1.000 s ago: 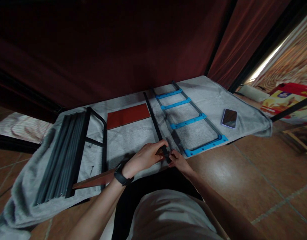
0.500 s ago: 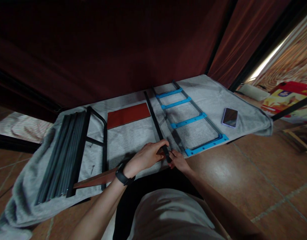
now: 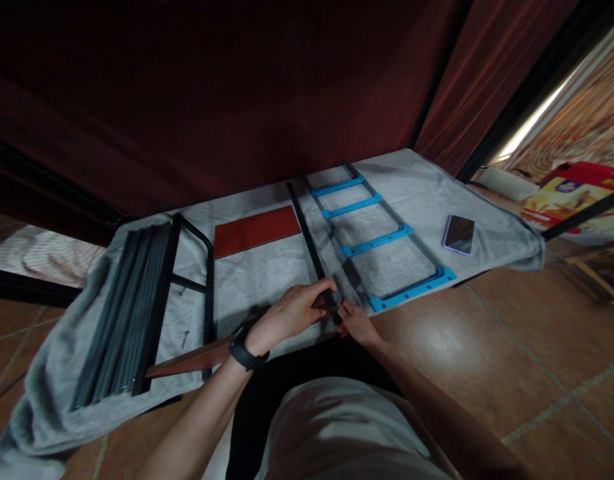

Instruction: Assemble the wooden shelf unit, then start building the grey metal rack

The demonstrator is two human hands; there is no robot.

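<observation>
My left hand [image 3: 291,312], with a black watch on its wrist, curls round the near end of a long black metal bar [image 3: 309,243] that lies on the grey cloth [image 3: 267,273]. My right hand [image 3: 354,321] pinches something small against the same end of the bar; I cannot make out what it is. Under my left hand runs a brown wooden board [image 3: 191,360], going off to the left. Just right of the bar lies a grey frame with blue cross-pieces [image 3: 377,240].
A red-brown panel [image 3: 257,231] lies behind my hands. A stack of dark bars and a black frame [image 3: 137,300] lies at the left. A phone [image 3: 459,235] rests on the cloth at the right. A dark red curtain hangs behind. Tiled floor lies to the right.
Nearly nothing: both hands stay at the near end of the black bar, with only slight finger shifts.
</observation>
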